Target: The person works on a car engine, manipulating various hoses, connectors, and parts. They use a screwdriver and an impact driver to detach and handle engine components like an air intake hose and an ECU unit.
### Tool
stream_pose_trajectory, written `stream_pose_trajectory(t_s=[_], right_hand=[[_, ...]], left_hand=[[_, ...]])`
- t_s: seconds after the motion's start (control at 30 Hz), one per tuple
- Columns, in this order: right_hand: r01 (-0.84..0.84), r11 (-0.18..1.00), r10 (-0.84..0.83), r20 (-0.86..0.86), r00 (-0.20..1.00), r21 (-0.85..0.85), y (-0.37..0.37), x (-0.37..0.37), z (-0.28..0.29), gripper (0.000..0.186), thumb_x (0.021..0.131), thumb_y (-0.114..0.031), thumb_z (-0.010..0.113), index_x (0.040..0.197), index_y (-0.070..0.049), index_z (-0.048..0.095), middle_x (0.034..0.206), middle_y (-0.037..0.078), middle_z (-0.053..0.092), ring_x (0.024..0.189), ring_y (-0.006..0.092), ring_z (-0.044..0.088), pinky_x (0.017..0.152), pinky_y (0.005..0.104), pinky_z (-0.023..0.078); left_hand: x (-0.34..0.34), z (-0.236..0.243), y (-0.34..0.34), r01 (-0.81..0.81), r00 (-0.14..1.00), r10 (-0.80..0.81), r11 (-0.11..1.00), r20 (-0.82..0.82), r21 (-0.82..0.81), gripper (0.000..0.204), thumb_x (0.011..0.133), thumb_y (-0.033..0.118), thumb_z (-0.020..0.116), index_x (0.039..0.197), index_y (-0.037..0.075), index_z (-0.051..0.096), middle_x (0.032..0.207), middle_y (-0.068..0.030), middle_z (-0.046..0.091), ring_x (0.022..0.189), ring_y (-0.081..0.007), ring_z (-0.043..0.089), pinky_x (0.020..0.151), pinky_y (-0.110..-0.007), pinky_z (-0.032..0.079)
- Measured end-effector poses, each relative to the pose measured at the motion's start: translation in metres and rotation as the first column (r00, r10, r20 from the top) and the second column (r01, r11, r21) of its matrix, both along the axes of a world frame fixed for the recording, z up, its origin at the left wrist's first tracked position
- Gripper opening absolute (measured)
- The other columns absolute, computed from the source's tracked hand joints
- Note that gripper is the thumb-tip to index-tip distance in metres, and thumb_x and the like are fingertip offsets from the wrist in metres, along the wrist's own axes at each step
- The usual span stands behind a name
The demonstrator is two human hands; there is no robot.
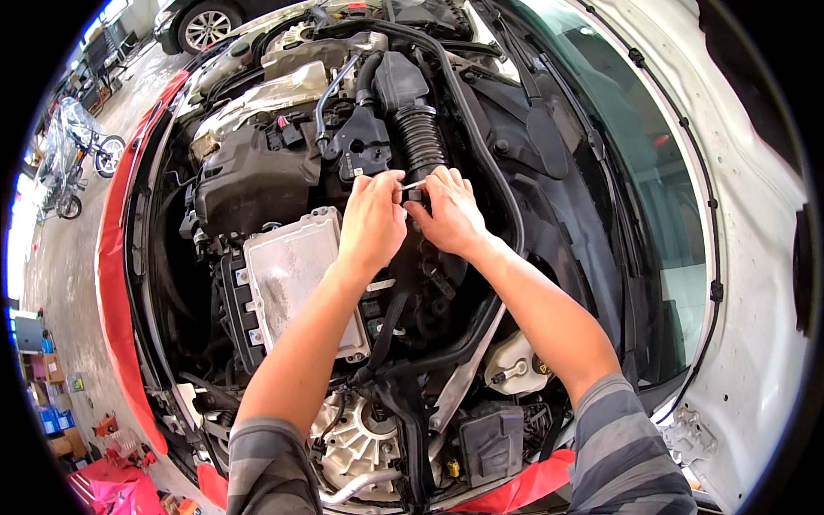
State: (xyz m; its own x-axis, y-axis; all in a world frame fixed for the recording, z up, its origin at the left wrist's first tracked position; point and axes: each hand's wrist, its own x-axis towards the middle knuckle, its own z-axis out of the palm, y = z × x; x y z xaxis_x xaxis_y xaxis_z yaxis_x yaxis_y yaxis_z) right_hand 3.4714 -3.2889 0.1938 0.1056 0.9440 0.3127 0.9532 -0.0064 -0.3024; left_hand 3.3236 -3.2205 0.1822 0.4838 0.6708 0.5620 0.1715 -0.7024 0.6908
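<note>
Both my hands are close together over the engine bay, at the near end of a black corrugated intake hose. A thin silvery metal piece spans the gap between my fingers; its exact kind is too small to make out. My left hand is closed with its fingers curled around one end of it. The other end runs into the bent fingers of my right hand, whose thumb points inward. Just below the metal piece, a small black part shows between the hands. My fingers hide what lies beneath them.
A silver-lidded module lies left of my forearms, beside a black engine cover. A white fluid reservoir stands at lower right. Red fender covers edge the car. The windshield is at right, near the raised white hood.
</note>
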Motion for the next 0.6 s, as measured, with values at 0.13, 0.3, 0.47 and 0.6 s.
stream_pose_trajectory(t_s=[0.13,0.3,0.47,0.6], right_hand=[[-0.014,1.000,0.014,-0.007,1.000,0.021,-0.002,0.005,-0.002,0.028,0.081,-0.021,0.070,0.100,-0.004,0.060,0.102,0.012,0.056,0.101,0.0313,0.051,0.086,0.0406,0.039],[-0.033,0.999,0.033,-0.006,0.999,0.024,-0.003,0.005,-0.005,0.028,0.082,-0.025,0.068,0.095,-0.002,0.059,0.100,0.014,0.055,0.100,0.0313,0.052,0.083,0.0415,0.039],[-0.027,0.999,0.028,-0.005,1.000,0.028,-0.003,0.003,-0.003,0.027,0.082,-0.024,0.067,0.095,-0.002,0.058,0.100,0.014,0.056,0.100,0.0313,0.052,0.083,0.0415,0.040],[-0.030,0.999,0.031,-0.003,1.000,0.032,-0.003,0.004,-0.004,0.026,0.082,-0.023,0.066,0.095,-0.001,0.058,0.101,0.014,0.056,0.101,0.0314,0.052,0.084,0.0415,0.040]], left_hand=[[0.011,-0.015,0.012,0.080,0.994,-0.068,0.986,-0.084,0.146,0.030,0.073,-0.005,0.062,0.103,0.002,0.060,0.085,-0.0073,0.060,0.085,-0.0292,0.054,0.079,-0.039,0.047],[0.012,-0.019,0.010,0.073,0.994,-0.067,0.995,-0.081,0.073,0.017,0.074,-0.003,0.062,0.080,0.005,0.049,0.083,-0.0077,0.060,0.084,-0.0301,0.053,0.078,-0.040,0.046],[0.012,-0.020,0.009,0.049,0.993,-0.038,0.994,-0.113,0.096,0.017,0.076,-0.004,0.060,0.086,0.005,0.049,0.085,-0.0086,0.059,0.085,-0.0312,0.052,0.078,-0.041,0.045],[0.015,-0.015,0.008,0.059,0.992,-0.042,0.988,-0.119,0.140,0.014,0.078,-0.005,0.057,0.085,0.002,0.047,0.093,-0.0101,0.062,0.086,-0.0324,0.052,0.078,-0.041,0.045]])
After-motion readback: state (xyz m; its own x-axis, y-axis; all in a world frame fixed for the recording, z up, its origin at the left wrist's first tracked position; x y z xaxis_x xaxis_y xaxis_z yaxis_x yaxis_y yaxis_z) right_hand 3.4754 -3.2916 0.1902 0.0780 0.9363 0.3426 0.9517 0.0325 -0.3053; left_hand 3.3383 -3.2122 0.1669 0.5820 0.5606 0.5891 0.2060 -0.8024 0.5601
